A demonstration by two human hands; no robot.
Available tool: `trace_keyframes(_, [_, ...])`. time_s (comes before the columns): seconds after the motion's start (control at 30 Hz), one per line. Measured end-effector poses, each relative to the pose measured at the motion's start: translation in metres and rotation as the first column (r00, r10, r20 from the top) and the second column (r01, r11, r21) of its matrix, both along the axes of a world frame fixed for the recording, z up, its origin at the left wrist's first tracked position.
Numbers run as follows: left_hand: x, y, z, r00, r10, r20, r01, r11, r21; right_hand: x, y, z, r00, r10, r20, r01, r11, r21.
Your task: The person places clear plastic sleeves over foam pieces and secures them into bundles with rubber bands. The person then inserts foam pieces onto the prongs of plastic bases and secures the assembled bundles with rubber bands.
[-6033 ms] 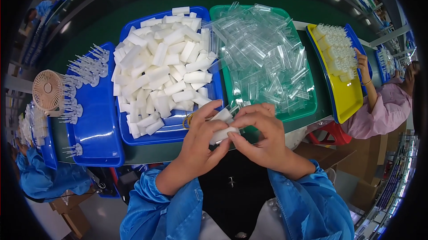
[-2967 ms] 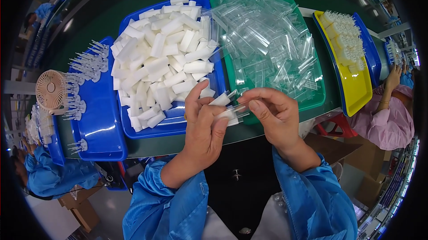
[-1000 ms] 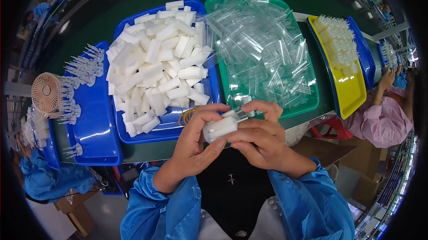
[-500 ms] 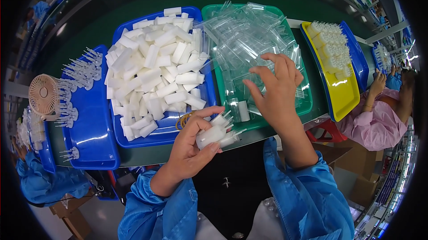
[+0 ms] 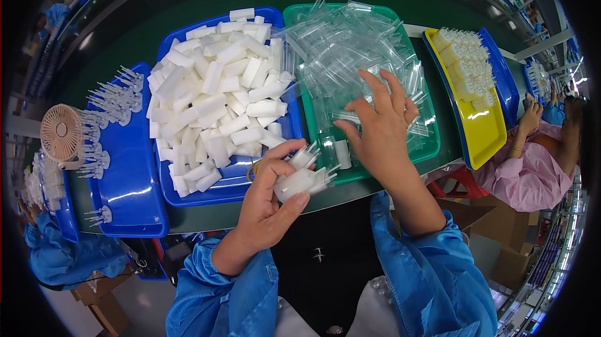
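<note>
Small white cylindrical parts with clear prongs point(image 5: 297, 185) rest in my left hand point(image 5: 260, 202), whose fingers curl around them near the table's front edge. Over the green tray point(image 5: 431, 149) my right hand point(image 5: 383, 140) has its thumb and fingers apart. Clear plastic tubes point(image 5: 338, 49) are heaped in that tray. One clear tube point(image 5: 346, 116) shows between the right thumb and index fingertip; contact with it cannot be made out. At the tray's near side lies a white cylinder point(image 5: 342, 153) beside a clear tube.
Left of the green tray, a blue tray point(image 5: 238, 194) is heaped with white cylinders point(image 5: 210, 108). Further left, another blue tray point(image 5: 128, 202) bears pronged clear parts, next to a small fan point(image 5: 61, 129). A yellow tray point(image 5: 483, 143) of pale parts stands right, near a person in pink point(image 5: 523, 174).
My right hand has shifted slightly left, with its thumb and index finger closer around a clear tube. The pronged parts in my left hand have tilted and spread a little.
</note>
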State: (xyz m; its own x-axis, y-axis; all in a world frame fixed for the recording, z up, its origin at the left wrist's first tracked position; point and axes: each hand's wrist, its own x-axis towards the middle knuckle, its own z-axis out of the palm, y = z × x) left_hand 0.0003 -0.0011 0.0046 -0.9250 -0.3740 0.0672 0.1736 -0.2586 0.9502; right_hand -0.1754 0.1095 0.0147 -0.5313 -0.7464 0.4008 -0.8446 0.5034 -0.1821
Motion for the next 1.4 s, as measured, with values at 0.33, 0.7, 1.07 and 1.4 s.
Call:
trace_keyframes(0.33, [0.000,-0.001,-0.001,0.992,0.129,-0.002,-0.123,0.942,-0.313,0.009,0.016,0.010,0.789,0.417,0.451,-0.093,0.807,-0.583])
trace_keyframes(0.7, [-0.001,0.001,-0.001,0.989,0.146,0.032,-0.113,0.869,-0.482,0.036,0.024,0.010,0.102,0.699,0.707,0.236,0.674,-0.700])
trace_keyframes(1.07, [-0.001,0.002,-0.002,0.987,0.160,0.020,-0.123,0.828,-0.547,0.041,0.022,0.010,0.340,0.628,0.700,0.095,0.718,-0.690])
trace_keyframes(1.4, [-0.002,0.001,-0.005,0.979,0.203,0.001,-0.161,0.777,-0.608,0.042,0.017,0.003,0.190,0.636,0.748,0.178,0.727,-0.663])
